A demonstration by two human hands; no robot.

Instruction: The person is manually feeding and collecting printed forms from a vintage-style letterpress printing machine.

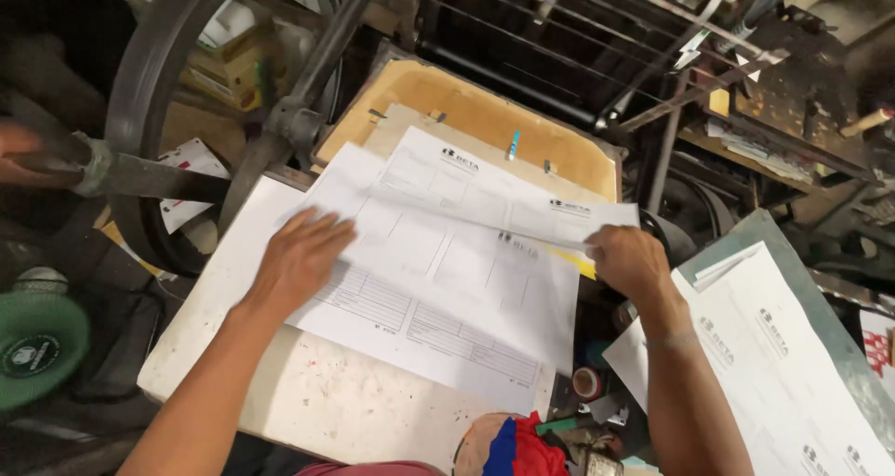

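Paper fills the middle of the worn white table: a stack of printed forms lies slanted across it, its lower edge well inside the table's near rim and its right corner overhanging the table's right edge. The left hand rests flat on the stack's left side, fingers spread wide and pressing down, holding nothing. The right hand pinches the right edge of the top sheet, which is lifted and bowed above the stack, its far end reaching over the tan wooden board behind. Left of the stack stands a large dark flywheel, its rim just beside the table's far left corner, so room there is tight. Right of the right hand, a second pile of printed sheets lies on a grey metal surface, apart from the stack across a narrow gap crowded with small items. Bare tabletop lies open along the near edge.
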